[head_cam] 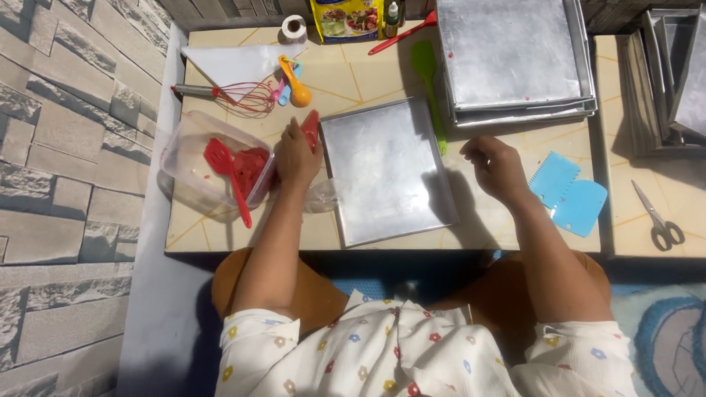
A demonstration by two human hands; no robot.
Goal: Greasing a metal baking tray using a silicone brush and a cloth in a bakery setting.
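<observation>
Left hand (296, 158): fingers closed round a clear plastic piping bag with red filling (312, 132), held just beside the clear plastic tub (193, 151).
Right hand (494, 167): loosely curled, holding nothing, resting on the table past the right edge of the flat rectangular metal baking tray (386, 173).
Bag feel: likely soft, light and slippery; squeezing would push filling out.
Best hold: probably the twisted upper part, above the filling.
Tub: holds 1 red silicone spatula (226, 175).

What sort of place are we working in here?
Likely a home baking spot on a low table: stacked metal baking trays, a whisk, and a clear tub of red batter by the left hand.
</observation>
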